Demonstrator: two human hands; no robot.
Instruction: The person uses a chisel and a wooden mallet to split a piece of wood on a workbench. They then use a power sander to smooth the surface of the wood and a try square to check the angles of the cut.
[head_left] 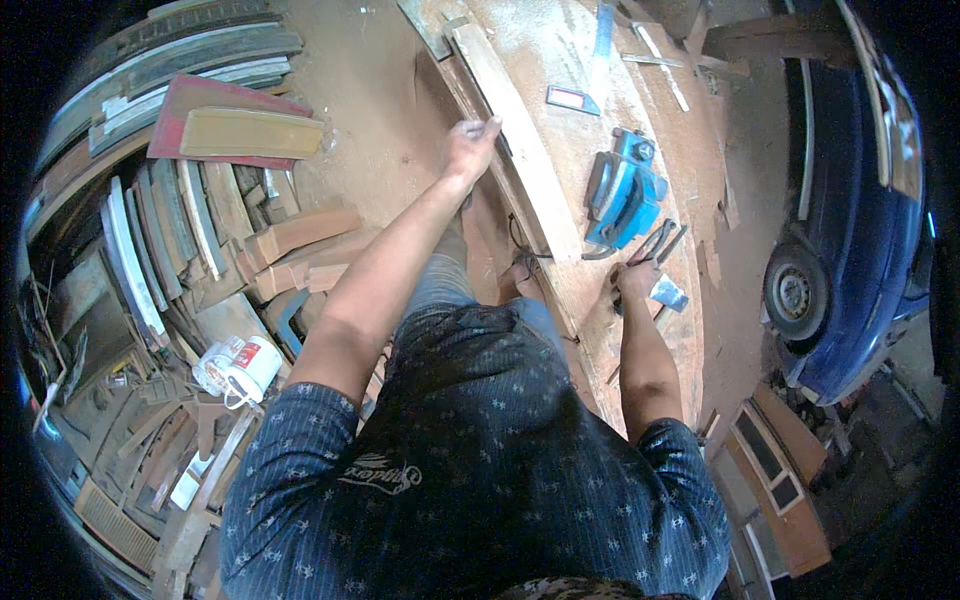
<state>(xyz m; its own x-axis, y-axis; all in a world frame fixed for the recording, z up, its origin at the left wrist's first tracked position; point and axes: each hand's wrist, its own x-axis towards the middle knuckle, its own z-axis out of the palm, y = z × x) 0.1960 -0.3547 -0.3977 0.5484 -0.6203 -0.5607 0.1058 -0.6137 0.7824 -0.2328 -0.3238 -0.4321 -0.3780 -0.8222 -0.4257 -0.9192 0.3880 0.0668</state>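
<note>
My left hand (470,150) is closed at the left edge of a long pale wooden plank (515,135), fingers pinched against the wood. The plank lies lengthwise along the near side of a wooden worktable (540,60). On the right of the table, my right hand (636,280) is closed among hand tools, and what its fingers hold is partly hidden. Dark-handled pliers or pincers (655,243) extend beyond its fingers, and a flat shiny metal blade (668,293) shows beside it. A blue electric hand planer (628,195) rests just beyond that hand.
A try square (575,99) and thin offcuts (662,65) lie on the table's far part. Timber stacks (200,200) and a white bucket (252,368) stand at left. A blue car (860,220) is at right, with a wooden frame (780,480) below it.
</note>
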